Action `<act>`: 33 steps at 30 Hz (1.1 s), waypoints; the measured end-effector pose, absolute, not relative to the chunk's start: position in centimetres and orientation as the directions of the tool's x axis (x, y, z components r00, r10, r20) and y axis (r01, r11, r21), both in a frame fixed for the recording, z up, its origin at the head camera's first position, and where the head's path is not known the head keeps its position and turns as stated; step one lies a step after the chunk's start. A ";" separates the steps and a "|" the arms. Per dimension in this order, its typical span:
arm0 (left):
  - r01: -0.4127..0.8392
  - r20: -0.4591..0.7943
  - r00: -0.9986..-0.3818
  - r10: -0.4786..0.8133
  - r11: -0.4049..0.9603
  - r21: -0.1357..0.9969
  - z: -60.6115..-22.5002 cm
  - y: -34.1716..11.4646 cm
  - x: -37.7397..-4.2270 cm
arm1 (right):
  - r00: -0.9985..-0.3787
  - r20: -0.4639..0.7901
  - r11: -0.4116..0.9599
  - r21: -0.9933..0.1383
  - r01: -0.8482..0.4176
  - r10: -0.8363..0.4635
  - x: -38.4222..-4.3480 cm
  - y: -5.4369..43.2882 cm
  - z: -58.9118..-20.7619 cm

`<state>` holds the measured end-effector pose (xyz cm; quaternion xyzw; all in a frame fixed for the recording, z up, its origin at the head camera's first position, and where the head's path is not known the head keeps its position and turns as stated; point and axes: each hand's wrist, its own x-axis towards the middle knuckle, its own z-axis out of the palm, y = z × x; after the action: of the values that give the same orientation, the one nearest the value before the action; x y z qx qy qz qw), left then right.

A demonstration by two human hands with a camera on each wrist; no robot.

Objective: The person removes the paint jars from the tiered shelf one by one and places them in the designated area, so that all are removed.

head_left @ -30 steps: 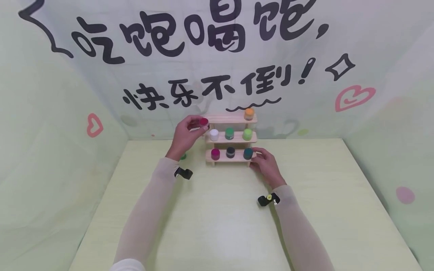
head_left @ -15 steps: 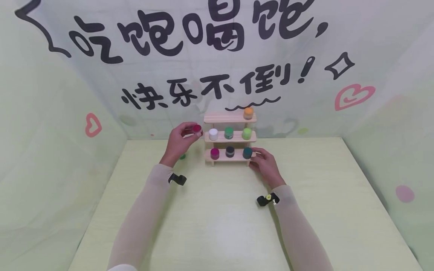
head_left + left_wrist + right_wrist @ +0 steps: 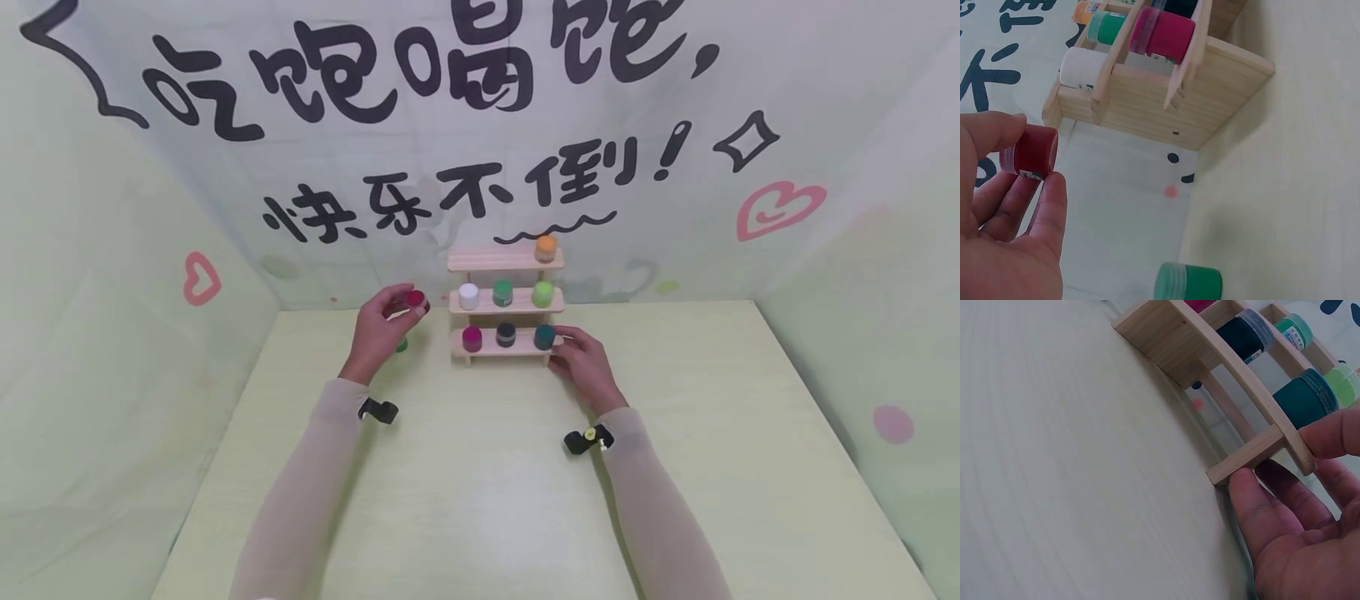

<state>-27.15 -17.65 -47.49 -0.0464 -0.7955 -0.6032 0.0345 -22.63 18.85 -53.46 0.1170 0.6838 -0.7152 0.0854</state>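
Observation:
My left hand (image 3: 375, 332) pinches a small dark red paint jar (image 3: 1036, 151) between thumb and fingertips, held in the air left of a three-tier wooden display rack (image 3: 487, 262). At the rack's right end, my right hand (image 3: 588, 371) grips the bottom shelf's end, thumb by the teal paint jar (image 3: 1305, 400) and fingers against the leg. White (image 3: 468, 296), green (image 3: 502, 292) and light green (image 3: 542, 293) jars stand on the middle shelf. Below are magenta (image 3: 472, 339) and black (image 3: 506, 335) ones. An orange jar (image 3: 546, 248) sits at the top shelf's right end.
Another green jar (image 3: 1191, 282) stands on the pale table (image 3: 480, 483) under the left hand, mostly hidden by it in the head view. Behind the rack hangs a cloth backdrop (image 3: 375, 267) with black lettering; cloth also lines both sides.
My left hand has carried the dark red jar down and left, away from the top shelf's left end. My right hand stays on the rack.

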 end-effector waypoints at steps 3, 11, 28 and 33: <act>0.114 0.112 -0.993 0.026 0.271 0.956 -48.1 -18.2 -27.0 | -0.958 -0.283 -0.059 -0.958 0.280 0.043 -22.7 18.8 -53.4; 0.094 0.095 -0.995 0.010 0.278 0.956 -49.5 -20.1 -26.3 | -0.956 -0.291 -0.060 -0.956 0.288 0.048 -22.7 19.0 -53.1; -0.023 0.002 -0.996 -0.085 0.302 0.953 -52.3 -25.0 -25.2 | -0.950 -0.309 -0.075 -0.949 0.305 0.052 -22.9 18.9 -53.2; -0.066 -0.026 -0.993 -0.119 0.342 0.937 -52.8 -26.0 -25.4 | -0.955 -0.293 -0.075 -0.954 0.289 0.050 -22.9 18.9 -53.2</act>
<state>-25.35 -25.97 -52.83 0.0564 -0.8188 -0.5708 0.0233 -22.94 18.92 -53.22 0.1256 0.6750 -0.7223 0.0829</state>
